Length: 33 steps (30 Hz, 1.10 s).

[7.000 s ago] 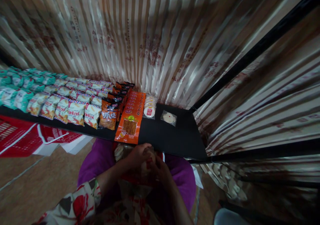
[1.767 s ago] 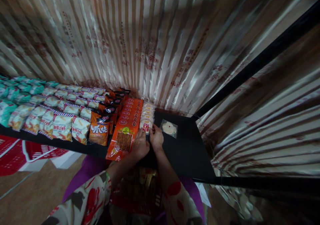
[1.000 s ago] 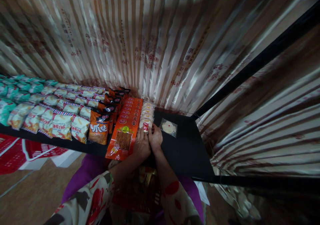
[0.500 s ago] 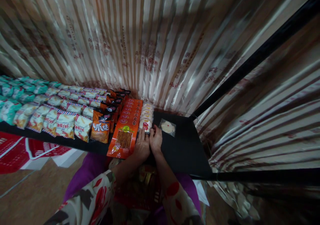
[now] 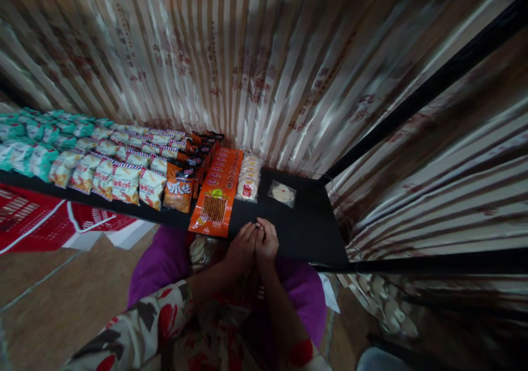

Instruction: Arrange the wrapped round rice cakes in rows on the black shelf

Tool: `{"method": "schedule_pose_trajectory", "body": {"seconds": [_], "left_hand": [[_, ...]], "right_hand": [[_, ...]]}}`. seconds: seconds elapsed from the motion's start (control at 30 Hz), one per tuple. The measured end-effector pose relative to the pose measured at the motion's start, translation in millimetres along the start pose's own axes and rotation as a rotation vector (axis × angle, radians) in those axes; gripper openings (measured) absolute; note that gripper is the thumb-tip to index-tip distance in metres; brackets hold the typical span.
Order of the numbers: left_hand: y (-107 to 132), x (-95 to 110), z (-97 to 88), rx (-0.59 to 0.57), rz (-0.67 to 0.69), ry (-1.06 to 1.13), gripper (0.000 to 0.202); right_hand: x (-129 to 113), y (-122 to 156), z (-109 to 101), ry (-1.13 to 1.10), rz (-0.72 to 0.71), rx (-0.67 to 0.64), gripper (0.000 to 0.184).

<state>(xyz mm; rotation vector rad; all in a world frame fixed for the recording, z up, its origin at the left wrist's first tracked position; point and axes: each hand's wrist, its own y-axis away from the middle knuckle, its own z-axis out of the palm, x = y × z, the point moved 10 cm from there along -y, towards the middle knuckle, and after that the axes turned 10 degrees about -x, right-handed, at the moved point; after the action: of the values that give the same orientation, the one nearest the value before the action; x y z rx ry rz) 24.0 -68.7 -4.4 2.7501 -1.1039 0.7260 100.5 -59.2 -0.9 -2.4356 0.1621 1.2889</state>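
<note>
My left hand and my right hand are together at the front edge of a black shelf, fingers curled in and touching. What they hold, if anything, is hidden. Just beyond them lies a row of clear-wrapped, round white biscuits with a red label at its near end. Left of that row is a long orange snack packet with a window showing brown sticks. A single flat, clear-wrapped white piece lies apart on the right.
Orange snack bags, white snack bags and green bags stand in rows along the left. Red baskets are below the shelf. A striped curtain hangs behind, with a black pole slanting at right.
Both hands have drawn back from the near end of the white biscuit row to the shelf's front edge. Their fingers have curled together. The row stays on the shelf.
</note>
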Motion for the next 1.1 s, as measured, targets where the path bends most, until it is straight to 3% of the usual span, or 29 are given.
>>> {"method": "schedule_pose_trajectory", "body": {"seconds": [0.13, 0.3, 0.4, 0.5, 0.67, 0.8, 0.93, 1.1], "left_hand": [[37, 16, 17.9, 0.02, 0.137, 0.012, 0.05], [71, 12, 39.0, 0.025, 0.163, -0.027, 0.05], [82, -1, 57.4, -0.01, 0.122, -0.043, 0.05], [88, -23, 80.8, -0.1, 0.023, -0.038, 0.048], [97, -67, 109.8, -0.27, -0.214, -0.049, 0.047], [109, -89, 121.7, -0.386, -0.337, -0.011, 0.051], [114, -93, 124.3, -0.432, -0.351, 0.023, 0.051], [105, -91, 117.1, -0.391, -0.37, 0.106, 0.05]], "right_hand": [[-2, 44, 4, 0.041, -0.041, -0.097, 0.034], [0, 79, 13, 0.086, -0.123, -0.128, 0.035], [9, 90, 28, 0.077, -0.144, -0.167, 0.035], [28, 95, 53, 0.102, -0.053, -0.258, 0.037], [70, 119, 107, 0.21, 0.264, -0.647, 0.04], [87, 142, 123, 0.228, 0.338, -0.841, 0.038], [98, 143, 115, 0.269, 0.392, -0.817, 0.037], [92, 117, 93, 0.259, 0.295, -0.591, 0.038]]}}
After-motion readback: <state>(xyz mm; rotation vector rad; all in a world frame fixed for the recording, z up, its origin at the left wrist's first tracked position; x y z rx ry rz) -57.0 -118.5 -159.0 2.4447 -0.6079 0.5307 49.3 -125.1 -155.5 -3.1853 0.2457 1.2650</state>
